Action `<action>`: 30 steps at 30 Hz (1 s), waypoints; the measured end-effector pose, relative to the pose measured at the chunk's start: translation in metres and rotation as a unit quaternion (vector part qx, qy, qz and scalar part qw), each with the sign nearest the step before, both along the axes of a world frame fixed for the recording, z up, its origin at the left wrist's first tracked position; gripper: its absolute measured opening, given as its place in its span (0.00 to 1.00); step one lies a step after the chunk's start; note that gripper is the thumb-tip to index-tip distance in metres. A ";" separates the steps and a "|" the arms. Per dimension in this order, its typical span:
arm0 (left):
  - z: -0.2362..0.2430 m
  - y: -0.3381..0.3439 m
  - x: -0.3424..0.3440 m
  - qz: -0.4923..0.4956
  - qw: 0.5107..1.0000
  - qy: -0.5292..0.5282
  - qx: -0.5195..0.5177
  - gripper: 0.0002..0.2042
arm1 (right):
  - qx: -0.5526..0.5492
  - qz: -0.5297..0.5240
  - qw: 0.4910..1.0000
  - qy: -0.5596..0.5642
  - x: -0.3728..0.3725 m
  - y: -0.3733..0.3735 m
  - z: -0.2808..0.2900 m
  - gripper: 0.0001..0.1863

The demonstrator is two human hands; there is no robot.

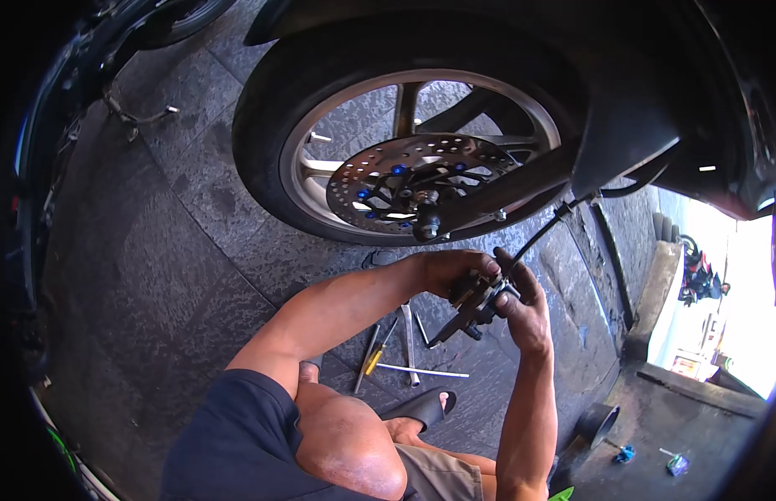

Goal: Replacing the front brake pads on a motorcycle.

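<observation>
A dark brake caliper [471,316] hangs between my hands, off the wheel, with a black brake hose [541,234] running up from it to the right. My left hand [455,271] is wrapped round its left side, the thumb on top. On the other side my right hand [528,311] grips the caliper between thumb and fingers. Just beyond is a motorcycle's front wheel [265,159], bearing a drilled brake disc [355,179] with blue bolts. The fork leg [513,196] crosses over the disc.
Below my hands a yellow-handled screwdriver [374,361], a wrench [409,342], a white rod [434,372] and other slim tools lie on the grey tiled floor [154,275]. A black bucket [598,423] stands at the lower right. Another vehicle's dark parts line the left edge.
</observation>
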State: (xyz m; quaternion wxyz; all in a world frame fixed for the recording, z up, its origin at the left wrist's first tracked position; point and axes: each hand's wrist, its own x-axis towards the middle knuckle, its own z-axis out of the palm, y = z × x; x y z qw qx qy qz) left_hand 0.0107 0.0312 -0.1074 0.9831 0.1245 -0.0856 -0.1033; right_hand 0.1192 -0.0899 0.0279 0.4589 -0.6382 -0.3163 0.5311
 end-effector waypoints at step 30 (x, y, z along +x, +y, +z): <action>-0.053 0.009 0.026 0.210 0.975 0.016 -0.070 0.27 | 0.039 -0.217 0.926 -0.307 0.024 0.048 -0.047 0.27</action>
